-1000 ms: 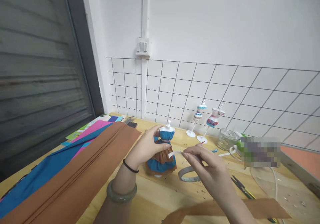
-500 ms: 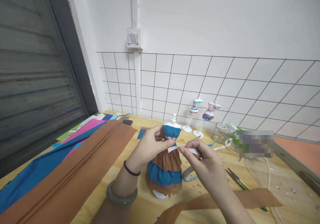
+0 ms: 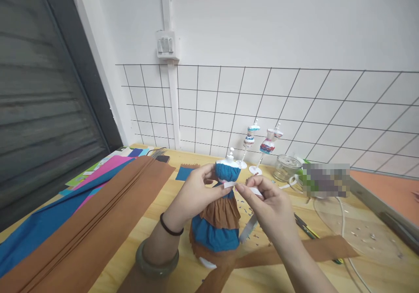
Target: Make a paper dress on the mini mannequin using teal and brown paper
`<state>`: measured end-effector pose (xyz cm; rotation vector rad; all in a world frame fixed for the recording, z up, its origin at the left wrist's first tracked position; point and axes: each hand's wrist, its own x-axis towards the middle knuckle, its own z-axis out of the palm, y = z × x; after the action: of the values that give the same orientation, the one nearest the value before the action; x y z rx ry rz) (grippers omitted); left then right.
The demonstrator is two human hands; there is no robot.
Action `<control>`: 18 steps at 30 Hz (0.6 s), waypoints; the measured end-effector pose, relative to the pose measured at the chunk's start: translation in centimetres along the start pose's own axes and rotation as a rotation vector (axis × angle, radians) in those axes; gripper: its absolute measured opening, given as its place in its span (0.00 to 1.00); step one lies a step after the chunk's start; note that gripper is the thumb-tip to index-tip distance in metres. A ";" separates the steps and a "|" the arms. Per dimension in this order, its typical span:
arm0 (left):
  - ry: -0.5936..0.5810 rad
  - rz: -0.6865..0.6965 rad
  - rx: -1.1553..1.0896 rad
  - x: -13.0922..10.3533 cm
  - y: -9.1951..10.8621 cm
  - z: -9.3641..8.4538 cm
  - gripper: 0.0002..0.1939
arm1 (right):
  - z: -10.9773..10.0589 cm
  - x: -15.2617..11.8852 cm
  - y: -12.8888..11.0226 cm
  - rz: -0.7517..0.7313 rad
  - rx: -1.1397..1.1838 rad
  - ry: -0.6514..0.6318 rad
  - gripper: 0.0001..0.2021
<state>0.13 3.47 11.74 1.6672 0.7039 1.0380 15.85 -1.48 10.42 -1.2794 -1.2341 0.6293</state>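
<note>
A small dress form (image 3: 228,171) stands upright on the table, wearing a pleated blue top and a tiered brown and blue skirt (image 3: 216,236). My left hand (image 3: 195,192) is closed around its upper body from the left, with the fingers partly hidden behind it. Pinched between thumb and fingers, my right hand (image 3: 273,208) holds a narrow white strip (image 3: 229,184). The strip's free end lies across the front of the waist, at my left thumb tip. A pale, tape-like band (image 3: 248,228) lies beside the skirt.
Long brown crepe-like sheets (image 3: 108,214) cover the left side, over blue and pink ones. Two bare dress forms (image 3: 268,146) and a glass jar (image 3: 286,168) stand behind. A brown strip (image 3: 324,247), scissors (image 3: 306,226) and a white cord (image 3: 343,216) lie at right.
The view has shifted slightly, so the background sits further left. The white strip's end has come up nearer the dress form's waist, and less of it shows. Both hands keep their grip.
</note>
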 end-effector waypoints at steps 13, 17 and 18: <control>-0.016 -0.008 -0.014 0.0 0.4 0.2 0.15 | 0.0 0.2 -0.4 0.019 0.048 -0.008 0.16; -0.025 0.001 -0.033 -0.1 0.5 0.3 0.14 | 0.0 0.2 -0.3 0.023 0.047 -0.005 0.16; -0.027 0.001 -0.034 -0.1 0.6 0.3 0.14 | 0.1 0.2 -0.3 0.023 0.048 -0.005 0.16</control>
<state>0.30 3.05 12.20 1.6495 0.6647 1.0215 15.77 -1.31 10.76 -1.2546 -1.2025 0.6751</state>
